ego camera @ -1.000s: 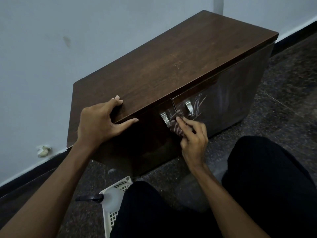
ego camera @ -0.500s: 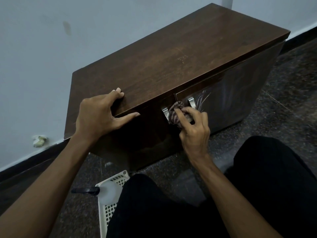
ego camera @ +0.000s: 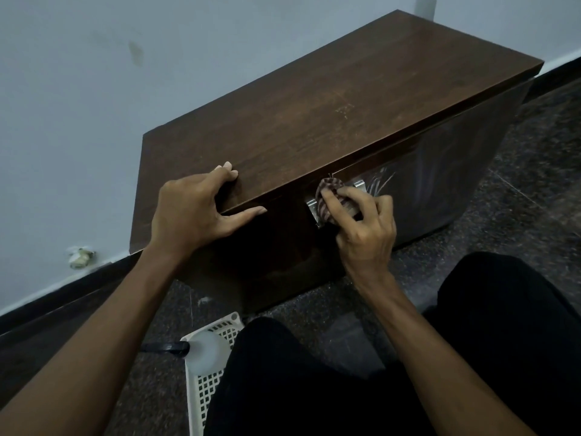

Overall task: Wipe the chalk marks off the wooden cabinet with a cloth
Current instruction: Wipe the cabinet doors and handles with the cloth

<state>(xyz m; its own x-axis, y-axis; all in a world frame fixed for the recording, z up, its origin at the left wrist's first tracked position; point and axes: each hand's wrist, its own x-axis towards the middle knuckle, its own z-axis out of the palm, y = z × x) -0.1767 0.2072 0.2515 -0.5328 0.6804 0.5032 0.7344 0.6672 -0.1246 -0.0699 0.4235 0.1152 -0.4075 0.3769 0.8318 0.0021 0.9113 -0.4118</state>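
Observation:
A low dark wooden cabinet (ego camera: 314, 114) stands against the wall. White chalk marks (ego camera: 382, 180) streak its right door just below the top edge; a faint mark (ego camera: 344, 109) sits on the top. My right hand (ego camera: 366, 228) grips a bunched striped cloth (ego camera: 328, 199) and presses it on the door front between the two metal handles (ego camera: 312, 210). My left hand (ego camera: 191, 212) grips the front edge of the cabinet top, fingers on top and thumb under the lip.
A white perforated basket (ego camera: 204, 388) with a white bottle (ego camera: 204, 350) and a dark handle sits on the speckled floor by my left knee. My black-clad legs fill the bottom. A small pale scrap (ego camera: 80, 256) lies at the wall's base.
My right hand has carried the cloth upward along the door front, from below the handles to just under the top edge. The left hand stays on the edge.

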